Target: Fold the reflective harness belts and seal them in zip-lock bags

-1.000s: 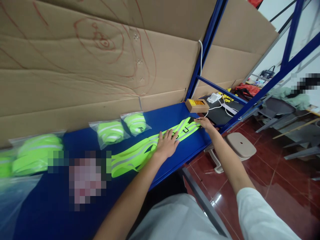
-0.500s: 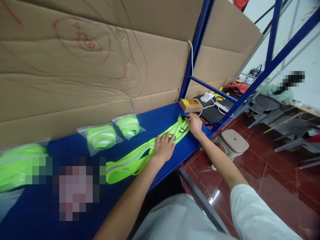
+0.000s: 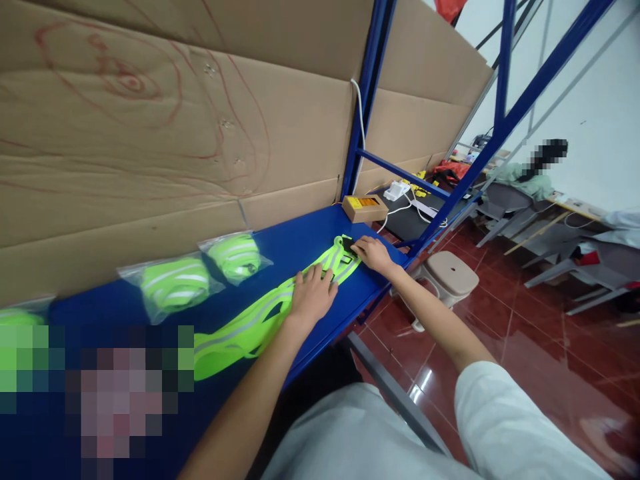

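A neon yellow-green reflective strap [image 3: 240, 331] with a silver stripe and black buckles lies stretched across the blue table [image 3: 295, 233]. My left hand [image 3: 314, 295] rests flat on its middle, fingers spread, next to a black buckle. At the far end, my right hand [image 3: 374, 256] has its fingers closed on the strap by a black piece [image 3: 349, 247]; its fingertips are partly hidden. Along the back of the table lie clear bags with rolled neon straps: a smaller bag [image 3: 234, 257] and a larger bag [image 3: 175, 285].
Beyond my right hand is a small cardboard box [image 3: 365, 209] with a yellow label. A white plug adapter [image 3: 397, 191] with cables sits on a black surface. Blue frame posts [image 3: 365, 120] rise there. A beige stool [image 3: 450, 273] stands right. Pixelation covers the table's lower left.
The view has turned right, so everything sits further left. My right hand has come slightly toward me, and the strap's black end piece shows more. My left hand stays flat on the strap.
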A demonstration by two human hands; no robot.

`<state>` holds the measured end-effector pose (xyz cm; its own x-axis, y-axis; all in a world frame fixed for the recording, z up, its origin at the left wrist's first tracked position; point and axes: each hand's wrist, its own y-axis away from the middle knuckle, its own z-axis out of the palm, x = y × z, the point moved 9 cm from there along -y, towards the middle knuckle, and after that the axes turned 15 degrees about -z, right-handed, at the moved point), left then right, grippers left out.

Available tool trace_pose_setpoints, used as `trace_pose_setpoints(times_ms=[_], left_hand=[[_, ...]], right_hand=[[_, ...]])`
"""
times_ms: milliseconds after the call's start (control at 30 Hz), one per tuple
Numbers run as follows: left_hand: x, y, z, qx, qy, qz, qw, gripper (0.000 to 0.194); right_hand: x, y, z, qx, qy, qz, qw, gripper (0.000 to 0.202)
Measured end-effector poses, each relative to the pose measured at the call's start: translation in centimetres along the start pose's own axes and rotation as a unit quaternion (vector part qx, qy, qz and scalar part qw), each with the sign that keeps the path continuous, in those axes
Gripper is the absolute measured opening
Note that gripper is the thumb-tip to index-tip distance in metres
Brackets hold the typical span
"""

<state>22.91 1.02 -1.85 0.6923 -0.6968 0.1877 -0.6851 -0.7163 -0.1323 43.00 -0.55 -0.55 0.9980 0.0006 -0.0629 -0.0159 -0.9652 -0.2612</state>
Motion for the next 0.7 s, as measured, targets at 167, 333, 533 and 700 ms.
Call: trace_pose_setpoints(times_ms=[167,333,533,700], left_hand=[[-0.3,-0.1,0.5,0.0,-0.005,0.001,1.0,0.057],[-1.0,-0.4,1.7,-0.033,-0.004,-0.012,0.999,0.059],[-1.8,-0.5,1.8,-0.075,-0.009,-0.028,0.997,0.063],[-2.0,-0.4,1.7,-0.099,-0.016,-0.037,0.994,0.062]], right_hand=[[2.8,-1.0,1.2,0.0,-0.048,0.084,0.995,0.044],[4.7,-1.9,2.3,-0.047,-0.132,0.096,0.985,0.034],[5.9,-1.7,2.5,-0.039,-0.18,0.14,0.973,0.03],[5.5,-1.6,1.7,0.032,-0.166,0.16,0.973,0.03]])
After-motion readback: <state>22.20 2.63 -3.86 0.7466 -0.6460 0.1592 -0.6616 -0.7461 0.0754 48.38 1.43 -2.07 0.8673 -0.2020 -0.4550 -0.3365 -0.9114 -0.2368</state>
